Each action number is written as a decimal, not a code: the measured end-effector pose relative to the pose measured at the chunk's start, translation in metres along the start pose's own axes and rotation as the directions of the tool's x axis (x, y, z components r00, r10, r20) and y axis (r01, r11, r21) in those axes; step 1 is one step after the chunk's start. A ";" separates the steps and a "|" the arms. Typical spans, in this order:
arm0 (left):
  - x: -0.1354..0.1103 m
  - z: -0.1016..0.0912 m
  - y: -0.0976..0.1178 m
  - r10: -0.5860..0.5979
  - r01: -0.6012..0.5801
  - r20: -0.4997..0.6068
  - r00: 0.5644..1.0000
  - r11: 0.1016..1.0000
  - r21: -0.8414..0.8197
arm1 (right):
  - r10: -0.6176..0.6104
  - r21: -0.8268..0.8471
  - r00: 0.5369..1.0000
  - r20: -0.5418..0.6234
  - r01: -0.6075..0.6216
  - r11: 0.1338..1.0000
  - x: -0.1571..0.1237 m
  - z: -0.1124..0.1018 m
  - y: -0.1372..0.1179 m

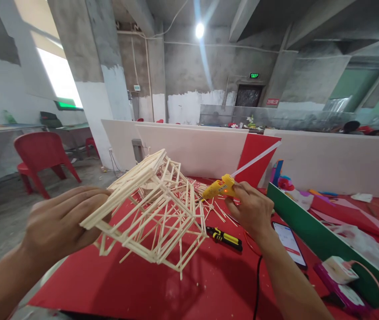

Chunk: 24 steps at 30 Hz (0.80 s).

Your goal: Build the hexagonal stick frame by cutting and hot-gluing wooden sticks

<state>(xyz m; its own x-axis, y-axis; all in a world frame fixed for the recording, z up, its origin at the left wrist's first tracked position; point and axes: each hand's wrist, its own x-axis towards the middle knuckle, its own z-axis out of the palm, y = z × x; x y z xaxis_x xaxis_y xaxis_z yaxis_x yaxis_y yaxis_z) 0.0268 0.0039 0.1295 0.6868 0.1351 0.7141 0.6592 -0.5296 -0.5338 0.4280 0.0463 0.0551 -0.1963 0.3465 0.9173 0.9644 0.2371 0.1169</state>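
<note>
My left hand (67, 218) grips one side of a pale wooden stick framework (162, 213), shaped like a small house frame and held tilted above the red table. In my right hand (251, 206) is a yellow hot glue gun (217, 187), with a long clear glue stick (257, 158) poking out of its back. The glue gun's nozzle points left, close to the right end of the framework; whether it touches a stick I cannot tell. Below, black-and-yellow pliers (224, 238) lie on the table. Loose wooden sticks (221, 211) are scattered behind the framework.
A phone (289, 244) lies right of my forearm, beside a standing green board (329, 235). A power strip (342, 289) with a white plug sits at the right. The red tabletop (136, 284) runs back to white partition panels (196, 151). A red chair (44, 155) stands left.
</note>
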 end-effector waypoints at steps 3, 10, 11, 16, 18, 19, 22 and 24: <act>0.001 0.001 0.002 -0.053 0.054 0.008 0.999 0.998 -0.035 | 0.009 0.008 1.000 0.013 -0.009 1.000 -0.001 0.000 0.002; 0.003 0.001 0.004 -0.020 0.019 -0.010 1.000 0.999 -0.031 | 0.002 -0.003 1.000 0.003 -0.002 1.000 -0.001 -0.001 0.005; 0.004 0.001 0.004 -0.008 0.008 -0.008 1.000 1.000 -0.027 | 0.002 -0.005 1.000 -0.002 -0.002 1.000 -0.002 -0.001 0.005; 0.003 0.002 0.006 -0.002 0.002 -0.015 1.000 1.000 -0.019 | 0.018 -0.011 1.000 0.009 -0.018 1.000 -0.005 0.000 0.006; 0.002 0.002 0.008 -0.007 0.007 -0.018 1.000 1.000 -0.018 | 0.020 -0.013 1.000 0.014 -0.020 1.000 -0.005 0.001 0.007; 0.002 0.002 0.009 -0.011 0.011 -0.018 1.000 1.000 -0.018 | 0.020 -0.015 1.000 0.015 -0.020 1.000 -0.005 0.001 0.006; 0.000 0.001 0.011 -0.024 0.024 -0.021 0.999 0.999 -0.022 | 0.023 -0.016 1.000 0.012 -0.023 1.000 -0.004 0.001 0.005; -0.002 0.001 0.011 -0.032 0.031 -0.029 0.999 0.999 -0.027 | 0.025 -0.009 1.000 0.004 -0.025 1.000 -0.003 0.001 0.004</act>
<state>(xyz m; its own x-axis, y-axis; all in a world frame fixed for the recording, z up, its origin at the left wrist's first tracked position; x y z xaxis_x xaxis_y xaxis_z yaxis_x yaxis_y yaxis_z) 0.0329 -0.0013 0.1224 0.6563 0.1273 0.7437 0.6717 -0.5474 -0.4991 0.4326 0.0469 0.0529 -0.1725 0.3561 0.9184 0.9707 0.2200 0.0970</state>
